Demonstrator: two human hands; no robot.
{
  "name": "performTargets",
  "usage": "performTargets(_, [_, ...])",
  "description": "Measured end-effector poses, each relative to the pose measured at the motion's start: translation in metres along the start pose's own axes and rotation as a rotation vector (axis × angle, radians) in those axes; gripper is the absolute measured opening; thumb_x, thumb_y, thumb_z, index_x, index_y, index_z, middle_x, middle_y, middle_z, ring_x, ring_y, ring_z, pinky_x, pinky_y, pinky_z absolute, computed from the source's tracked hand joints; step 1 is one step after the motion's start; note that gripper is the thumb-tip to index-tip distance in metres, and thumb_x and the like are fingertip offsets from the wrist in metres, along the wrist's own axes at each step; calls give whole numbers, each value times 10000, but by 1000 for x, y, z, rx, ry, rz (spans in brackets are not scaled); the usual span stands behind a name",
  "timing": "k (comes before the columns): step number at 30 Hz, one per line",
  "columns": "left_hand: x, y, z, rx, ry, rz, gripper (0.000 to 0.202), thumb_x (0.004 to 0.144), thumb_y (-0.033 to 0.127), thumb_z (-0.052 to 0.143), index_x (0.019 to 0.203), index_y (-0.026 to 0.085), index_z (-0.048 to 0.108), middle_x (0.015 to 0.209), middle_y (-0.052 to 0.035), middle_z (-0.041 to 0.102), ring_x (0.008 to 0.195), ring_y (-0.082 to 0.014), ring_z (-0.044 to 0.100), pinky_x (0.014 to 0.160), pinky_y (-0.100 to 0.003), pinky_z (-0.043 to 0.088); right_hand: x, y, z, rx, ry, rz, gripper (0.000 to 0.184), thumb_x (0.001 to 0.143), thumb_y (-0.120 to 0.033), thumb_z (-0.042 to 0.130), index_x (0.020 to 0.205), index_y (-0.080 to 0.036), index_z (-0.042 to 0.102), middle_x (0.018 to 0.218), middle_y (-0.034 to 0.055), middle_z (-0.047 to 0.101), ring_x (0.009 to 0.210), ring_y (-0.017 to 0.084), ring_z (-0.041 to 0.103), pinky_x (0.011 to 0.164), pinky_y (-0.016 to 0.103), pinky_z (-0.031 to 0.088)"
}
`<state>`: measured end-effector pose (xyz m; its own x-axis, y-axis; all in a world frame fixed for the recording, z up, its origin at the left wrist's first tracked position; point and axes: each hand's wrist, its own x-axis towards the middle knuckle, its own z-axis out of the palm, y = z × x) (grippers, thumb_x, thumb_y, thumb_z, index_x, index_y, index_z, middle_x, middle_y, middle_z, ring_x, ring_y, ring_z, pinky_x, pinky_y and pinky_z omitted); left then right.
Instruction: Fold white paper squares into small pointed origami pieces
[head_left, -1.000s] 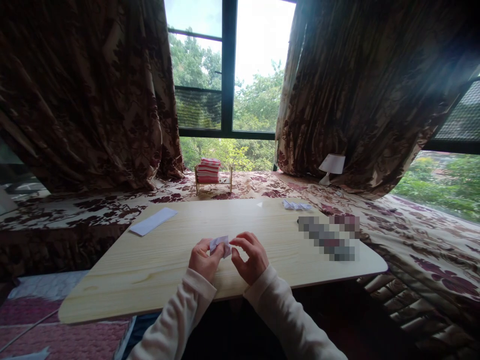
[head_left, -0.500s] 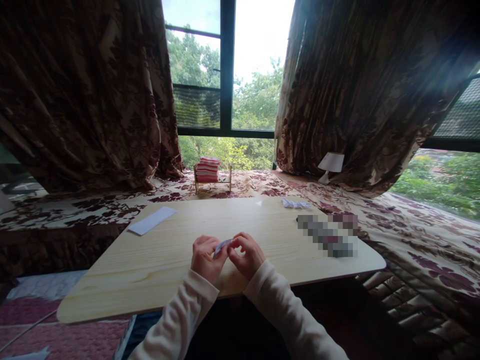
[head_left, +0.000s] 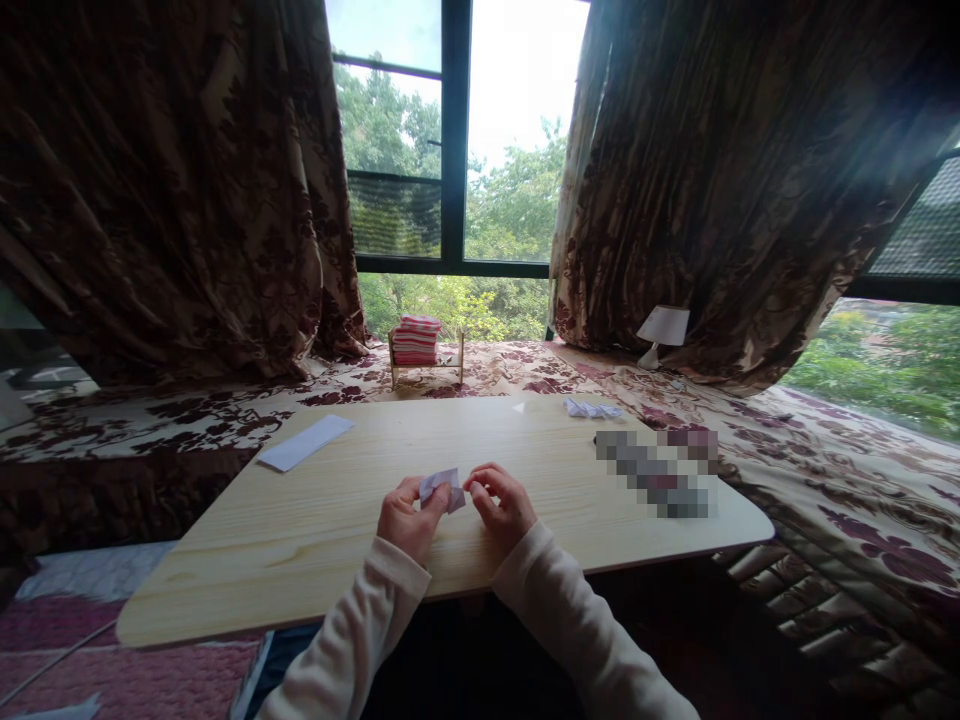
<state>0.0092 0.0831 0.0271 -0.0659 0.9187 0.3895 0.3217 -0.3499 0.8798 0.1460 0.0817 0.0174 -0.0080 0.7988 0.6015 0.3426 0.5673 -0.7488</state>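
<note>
My left hand [head_left: 408, 522] is closed round a small folded piece of white paper [head_left: 451, 490], pinched between thumb and fingers above the near part of the table. Its folded flap stands out toward the right. My right hand [head_left: 501, 507] is at the paper's right edge, with thumb and fingertips curled together. Whether those fingertips touch the paper or hold anything, I cannot tell. On the far left of the table lies a flat white paper strip [head_left: 306, 443]. Several small folded white papers [head_left: 592, 409] sit in a row at the back right.
The pale wooden table [head_left: 247, 550] has rounded corners. A blurred-out patch [head_left: 656, 472] covers something at its right. Behind, on a flowered cloth, stand a little rack [head_left: 426, 373] with stacked pink-and-white cloths [head_left: 416, 340] and a small white lamp [head_left: 664, 328]. Dark curtains [head_left: 187, 180] flank the window.
My right hand has moved slightly right, off the paper's face. The paper has turned in my left hand and more of it shows.
</note>
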Motion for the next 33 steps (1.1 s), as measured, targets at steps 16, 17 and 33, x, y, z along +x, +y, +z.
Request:
performTargets(16, [0, 0, 1, -4, -87, 66, 228, 726, 325, 537, 608, 150, 622, 594, -4, 540, 621, -139, 500, 599, -248, 401, 0, 3, -1, 26, -36, 85, 147, 773, -256, 467, 678, -167, 534, 700, 12, 529, 651, 129, 512, 547, 225, 413])
performTargets(17, [0, 0, 2, 9, -98, 57, 218, 721, 320, 540, 615, 149, 623, 587, -1, 535, 611, -136, 496, 584, -243, 396, 0, 2, -1, 34, -23, 93, 145, 775, -261, 464, 685, -168, 529, 682, 7, 524, 642, 128, 510, 554, 228, 413])
performTargets(33, [-1, 0, 1, 37, -199, 164, 197, 711, 279, 541, 604, 149, 644, 658, -30, 580, 713, -171, 522, 677, -269, 413, -5, 11, 3, 97, -80, 153, 163, 773, -296, 479, 703, -157, 527, 569, -27, 478, 526, 94, 414, 484, 208, 351])
